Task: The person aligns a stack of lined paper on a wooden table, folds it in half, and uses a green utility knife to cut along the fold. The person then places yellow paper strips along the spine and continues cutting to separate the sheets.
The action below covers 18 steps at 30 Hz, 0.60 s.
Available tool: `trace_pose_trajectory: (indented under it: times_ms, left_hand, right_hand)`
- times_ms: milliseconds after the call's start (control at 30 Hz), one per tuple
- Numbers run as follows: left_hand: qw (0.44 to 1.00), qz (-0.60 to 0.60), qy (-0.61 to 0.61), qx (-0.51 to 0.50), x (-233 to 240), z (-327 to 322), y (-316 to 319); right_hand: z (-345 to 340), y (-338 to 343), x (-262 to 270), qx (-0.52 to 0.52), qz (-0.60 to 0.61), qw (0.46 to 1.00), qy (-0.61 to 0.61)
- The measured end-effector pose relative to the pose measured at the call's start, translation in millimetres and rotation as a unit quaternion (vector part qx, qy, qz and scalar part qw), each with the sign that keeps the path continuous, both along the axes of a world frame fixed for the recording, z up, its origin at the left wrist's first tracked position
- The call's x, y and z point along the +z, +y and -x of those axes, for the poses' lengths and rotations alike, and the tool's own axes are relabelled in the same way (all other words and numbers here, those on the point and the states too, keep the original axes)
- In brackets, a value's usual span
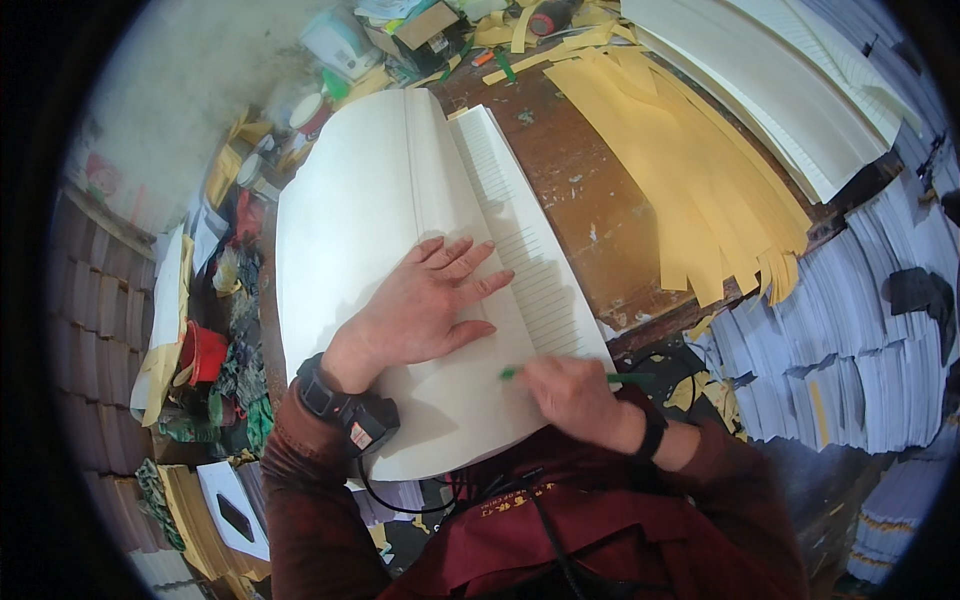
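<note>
Large blank off-white sheets [352, 202] lie before me, with a long crease running down them. Their right side curls over a stack of ruled paper [547, 292]. My left hand [435, 307] presses flat on the blank sheets, fingers spread and holding nothing. Near the lower right corner of the sheets, my right hand [574, 397] is closed around a slim green tool [634, 378]. One end of the tool pokes out past the fingers over the paper. Motion blurs this hand, and the tool's exact kind is unclear.
Yellow paper strips [652, 150] fan across the brown wooden table [577, 180]. Tall paper stacks [825, 360] stand at the right. A red container [202, 352] and a phone [234, 516] are on the left. A cardboard box [427, 30] and white bucket [337, 45] sit at the back.
</note>
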<state>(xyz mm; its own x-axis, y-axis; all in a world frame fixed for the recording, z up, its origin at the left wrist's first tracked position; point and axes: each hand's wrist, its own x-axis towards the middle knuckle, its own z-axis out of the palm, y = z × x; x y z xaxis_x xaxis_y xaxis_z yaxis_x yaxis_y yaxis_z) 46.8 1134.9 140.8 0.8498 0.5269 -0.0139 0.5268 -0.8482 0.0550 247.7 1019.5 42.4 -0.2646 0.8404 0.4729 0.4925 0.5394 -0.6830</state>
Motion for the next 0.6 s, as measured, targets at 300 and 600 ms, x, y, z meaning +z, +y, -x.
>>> trace_pose_trajectory:
  times_ms: [300,600]
  left_hand:
    - [1.000,0.012,0.023,-0.009,-2.2,0.1,2.0]
    - [1.000,-0.016,0.015,-0.009,-4.6,1.4,1.9]
  right_hand:
    - [-4.3,20.9,-27.0,-0.071,0.056,0.995,0.038]
    - [0.3,14.0,-35.0,-0.044,0.100,0.993,0.048]
